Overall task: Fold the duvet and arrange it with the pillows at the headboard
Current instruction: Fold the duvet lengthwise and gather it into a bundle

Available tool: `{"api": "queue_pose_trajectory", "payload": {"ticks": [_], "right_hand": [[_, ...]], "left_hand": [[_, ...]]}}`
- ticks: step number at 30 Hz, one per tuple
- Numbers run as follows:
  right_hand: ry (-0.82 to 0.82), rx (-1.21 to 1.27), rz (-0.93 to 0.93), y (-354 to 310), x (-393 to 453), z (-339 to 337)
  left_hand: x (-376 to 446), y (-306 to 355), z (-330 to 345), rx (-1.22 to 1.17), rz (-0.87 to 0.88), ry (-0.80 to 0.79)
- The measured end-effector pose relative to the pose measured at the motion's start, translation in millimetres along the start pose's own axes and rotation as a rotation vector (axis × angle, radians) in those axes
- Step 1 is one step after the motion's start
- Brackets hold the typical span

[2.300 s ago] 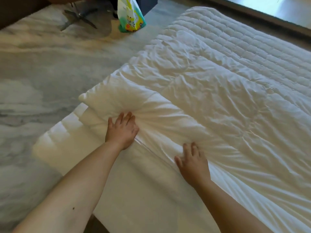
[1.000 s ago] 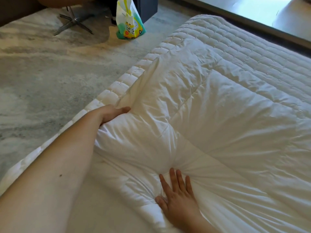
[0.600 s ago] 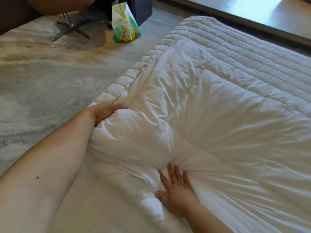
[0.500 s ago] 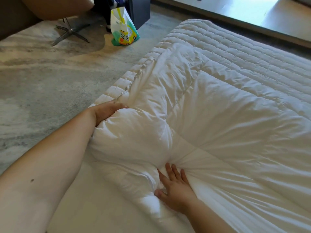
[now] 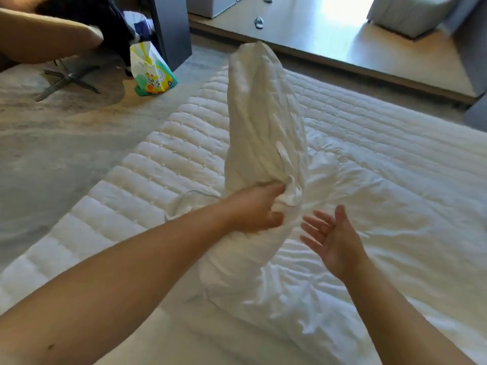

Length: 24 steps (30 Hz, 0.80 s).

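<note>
The white duvet (image 5: 263, 122) rises in a tall bunched fold from the middle of the bed, and the rest of it lies crumpled to the right. My left hand (image 5: 257, 206) is shut on the base of that raised fold. My right hand (image 5: 330, 239) hovers just right of it, palm up, fingers spread, holding nothing. The quilted mattress (image 5: 163, 159) shows bare on the left and far side. No pillows or headboard are in view.
A grey patterned carpet (image 5: 52, 143) lies left of the bed. A colourful bag (image 5: 150, 72) stands on it by a dark cabinet (image 5: 171, 30), beside a chair base (image 5: 66, 77). A raised wooden floor step (image 5: 342, 43) runs beyond the bed's far edge.
My left hand has pulled the duvet's left side up and rightward into a standing fold, baring the quilted mattress. My right hand has lifted off the duvet and opened.
</note>
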State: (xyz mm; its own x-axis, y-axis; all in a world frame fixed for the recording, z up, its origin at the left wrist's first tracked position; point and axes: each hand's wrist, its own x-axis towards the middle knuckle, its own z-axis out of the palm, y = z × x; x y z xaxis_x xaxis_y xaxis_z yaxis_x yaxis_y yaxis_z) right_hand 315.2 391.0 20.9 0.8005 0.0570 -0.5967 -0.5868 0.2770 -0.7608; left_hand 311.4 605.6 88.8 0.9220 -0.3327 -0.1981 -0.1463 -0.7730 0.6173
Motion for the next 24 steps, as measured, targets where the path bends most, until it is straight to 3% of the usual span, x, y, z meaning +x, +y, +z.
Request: {"api": "queue_pose_trajectory", "payload": {"ticks": [5,10,15,17,21,24], "right_hand": [[-0.154,-0.182,-0.191,-91,-8,-43],[0.001,-0.443,-0.169,-96,8,-76],[0.16,-0.324,-0.017,-50,66,-118],[0.116,-0.219,0.014,-44,60,-119],[0.07,-0.193,-0.202,-75,30,-117],[0.044,-0.191,-0.358,-113,12,-141]], "left_hand": [[10,77,109,0.336,0.013,-0.197],[9,126,183,0.507,-0.122,-0.285],[1,158,201,0.604,-0.222,-0.343],[-1,165,201,0.645,-0.247,-0.38],[10,178,187,0.691,-0.196,-0.44],[28,207,182,0.614,-0.138,-0.379]]}}
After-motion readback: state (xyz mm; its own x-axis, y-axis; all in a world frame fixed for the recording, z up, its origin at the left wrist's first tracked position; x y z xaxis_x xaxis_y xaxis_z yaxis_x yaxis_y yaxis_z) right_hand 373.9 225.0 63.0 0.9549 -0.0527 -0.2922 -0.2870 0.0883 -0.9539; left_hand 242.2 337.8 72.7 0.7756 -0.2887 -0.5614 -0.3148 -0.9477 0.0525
